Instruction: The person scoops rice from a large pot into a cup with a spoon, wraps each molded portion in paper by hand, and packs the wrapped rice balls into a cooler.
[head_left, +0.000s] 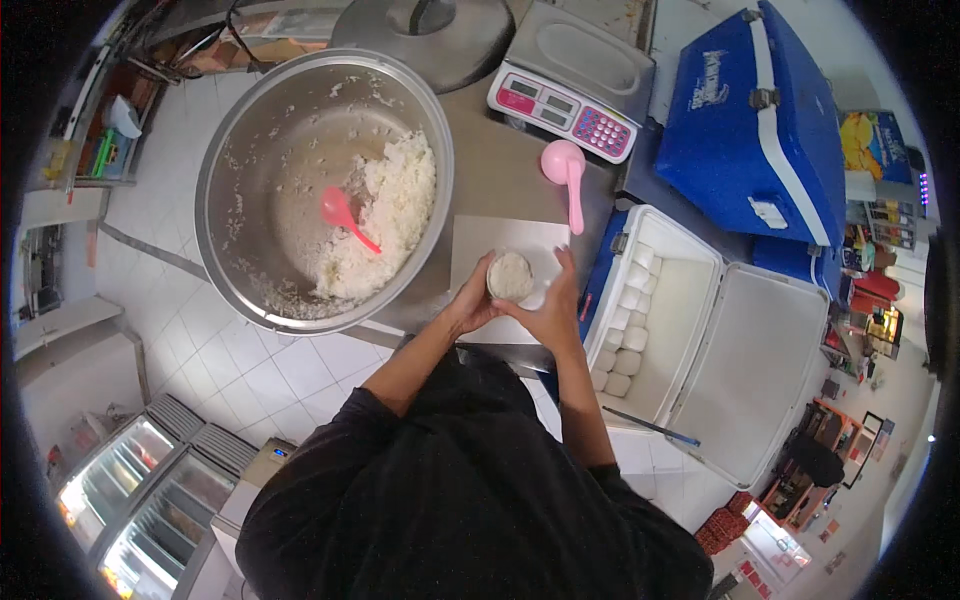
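Observation:
My left hand grips the side of a small round container filled with what looks like white rice. My right hand has its thumb at the container's lower edge, with its fingers spread away from it. Beneath both hands lies a white sheet on the metal table. To the left, a large metal pot holds cooked white rice heaped along its right side, with a red plastic spoon resting there. A pink scoop lies beyond the sheet.
A digital scale and a round metal lid stand at the back. On the right, an open cooler holds several white wrapped portions; a closed blue cooler stands behind it.

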